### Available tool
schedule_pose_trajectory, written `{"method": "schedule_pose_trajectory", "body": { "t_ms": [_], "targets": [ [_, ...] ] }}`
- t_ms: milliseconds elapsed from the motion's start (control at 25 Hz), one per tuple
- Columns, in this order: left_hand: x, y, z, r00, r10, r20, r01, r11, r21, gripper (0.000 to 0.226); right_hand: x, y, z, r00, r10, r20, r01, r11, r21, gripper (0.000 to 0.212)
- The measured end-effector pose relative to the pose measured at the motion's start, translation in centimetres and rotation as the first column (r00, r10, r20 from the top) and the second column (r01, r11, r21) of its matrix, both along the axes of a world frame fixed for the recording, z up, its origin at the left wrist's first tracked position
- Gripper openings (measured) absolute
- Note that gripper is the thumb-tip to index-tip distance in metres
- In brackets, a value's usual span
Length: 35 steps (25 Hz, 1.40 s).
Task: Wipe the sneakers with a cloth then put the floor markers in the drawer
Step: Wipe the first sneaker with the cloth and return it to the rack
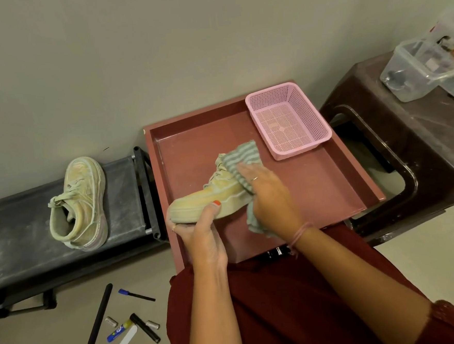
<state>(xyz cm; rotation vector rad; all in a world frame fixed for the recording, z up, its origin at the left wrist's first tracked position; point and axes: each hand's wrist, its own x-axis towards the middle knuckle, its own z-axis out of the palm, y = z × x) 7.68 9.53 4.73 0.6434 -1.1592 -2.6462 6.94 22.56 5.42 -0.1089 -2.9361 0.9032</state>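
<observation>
My left hand (197, 227) grips the toe end of a pale yellow sneaker (216, 194), held above the open reddish drawer (328, 181). My right hand (268, 195) holds a green striped cloth (242, 157) pressed against the sneaker's side and laces. A second, matching sneaker (80, 203) lies on the dark low rack (15, 229) at the left. Several markers and pens lie scattered on the floor at the lower left, among them a black marker (145, 327), a blue-capped pen (136, 295) and a long black stick (99, 317).
A pink mesh basket (288, 119) sits in the drawer's far right corner. A dark brown plastic stool (420, 142) stands to the right, with clear plastic containers (423, 69) on top. A grey wall runs behind everything.
</observation>
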Motion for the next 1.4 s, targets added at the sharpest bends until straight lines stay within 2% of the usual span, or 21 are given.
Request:
{"method": "schedule_pose_trajectory", "body": {
  "t_ms": [80,200,240,360,400,520,560,680,720,840,920,1000,1040,1080,1160,1200,1320,1400],
  "targets": [
    [0.1,0.1,0.0,1.000,-0.019,-0.011,0.019,1.000,-0.011,0.073,-0.2,0.9,-0.6,0.999,0.028,-0.026,-0.027,0.999,0.030,0.077],
    [0.3,0.0,-0.1,0.999,-0.047,-0.020,0.046,0.999,-0.008,0.073,-2.4,3.0,-1.0,0.982,-0.149,0.119,0.153,0.988,-0.027,0.068],
    [0.3,0.0,-0.1,0.999,-0.045,-0.014,0.045,0.999,-0.008,0.073,-2.5,2.7,-0.6,0.985,-0.116,0.125,0.117,0.993,-0.005,0.070],
    [0.3,-0.1,-0.3,0.997,-0.067,-0.025,0.067,0.998,-0.015,0.076,-1.4,1.6,0.3,0.988,0.131,0.078,-0.137,0.988,0.076,0.092],
    [0.2,-0.1,-0.4,0.996,-0.083,-0.033,0.082,0.996,-0.025,0.079,-1.7,2.2,0.4,0.986,0.146,0.075,-0.152,0.985,0.086,0.094],
    [0.3,-0.2,-0.5,0.993,-0.113,-0.034,0.111,0.993,-0.050,0.082,-3.5,3.2,0.8,0.993,0.017,0.119,-0.028,0.996,0.090,0.073],
    [0.3,-0.2,-0.6,0.993,-0.110,-0.030,0.108,0.993,-0.047,0.083,-3.6,2.5,1.2,0.993,0.033,0.111,-0.043,0.995,0.092,0.071],
    [0.1,-0.2,-0.5,0.996,-0.091,-0.023,0.090,0.995,-0.036,0.086,-2.2,1.3,1.6,0.958,0.278,0.064,-0.281,0.959,0.044,0.067],
    [0.1,-0.2,-0.5,0.995,-0.098,-0.028,0.097,0.994,-0.045,0.085,-2.4,2.0,1.5,0.947,0.315,0.065,-0.318,0.948,0.033,0.069],
    [0.2,-0.2,-0.4,0.992,-0.124,-0.026,0.122,0.990,-0.068,0.084,-3.8,4.3,1.2,0.977,0.168,0.131,-0.182,0.978,0.104,0.061],
    [0.2,-0.3,-0.4,0.993,-0.114,-0.018,0.112,0.992,-0.053,0.083,-3.5,3.6,1.8,0.967,0.212,0.143,-0.226,0.970,0.089,0.056],
    [0.1,-0.4,-0.5,0.993,-0.117,-0.022,0.116,0.992,-0.054,0.084,-2.4,2.8,2.9,0.918,0.372,0.134,-0.374,0.927,-0.011,0.063],
    [0.1,-0.3,-0.5,0.991,-0.127,-0.033,0.125,0.990,-0.066,0.085,-2.3,3.2,2.9,0.913,0.394,0.111,-0.394,0.919,-0.024,0.068],
    [0.1,-0.4,-0.6,0.990,-0.136,-0.039,0.132,0.988,-0.075,0.086,-2.4,3.7,3.0,0.930,0.354,0.099,-0.355,0.935,-0.007,0.071],
    [0.1,-0.3,-0.5,0.991,-0.132,-0.027,0.130,0.989,-0.070,0.087,-1.9,3.5,2.8,0.958,0.259,0.119,-0.273,0.954,0.125,0.076],
    [0.1,-0.3,-0.5,0.992,-0.123,-0.017,0.121,0.991,-0.064,0.087,-1.3,2.6,2.6,0.956,0.268,0.116,-0.284,0.949,0.141,0.078],
    [0.2,-0.4,-0.7,0.994,-0.105,0.010,0.105,0.993,-0.051,0.087,1.2,-0.4,2.3,0.920,0.387,0.069,-0.388,0.922,0.000,0.087],
    [0.1,-0.4,-0.9,0.993,-0.115,-0.004,0.114,0.992,-0.047,0.091,0.8,1.2,0.8,0.946,0.325,-0.007,-0.324,0.945,0.047,0.094]
  ]
}}
